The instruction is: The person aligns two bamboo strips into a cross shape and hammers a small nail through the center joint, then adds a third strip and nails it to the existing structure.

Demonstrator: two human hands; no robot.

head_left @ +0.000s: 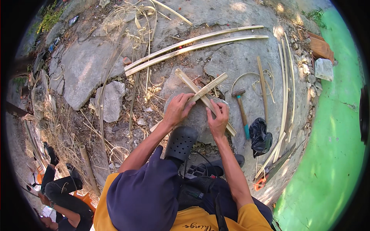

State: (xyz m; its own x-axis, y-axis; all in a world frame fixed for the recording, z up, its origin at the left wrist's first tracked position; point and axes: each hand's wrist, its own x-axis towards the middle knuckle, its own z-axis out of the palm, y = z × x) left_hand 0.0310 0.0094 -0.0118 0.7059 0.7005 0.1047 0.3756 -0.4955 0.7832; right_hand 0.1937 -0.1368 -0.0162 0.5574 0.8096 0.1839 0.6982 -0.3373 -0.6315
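Two pale bamboo strips lie crossed in an X over a flat stone in front of me. One bamboo strip [215, 82] slants from upper right to lower left and passes on top at the crossing. My left hand [178, 109] is closed round it just left of the crossing. The other bamboo strip [185, 79] runs from upper left to lower right underneath. My right hand [218, 117] pinches that lower strip just below the crossing. Its fingertips are partly hidden. A dark clog [182, 141] on my foot sits close below my left hand.
Two long strips [192, 42] lie beyond my hands. To the right are a hammer [242, 109], a wooden stick [263, 88], a black plastic bag [260, 136], long thin strips [285, 88] and an orange-handled saw [260, 183]. Another person [65, 192] sits at lower left. Green ground [327, 154] borders the right.
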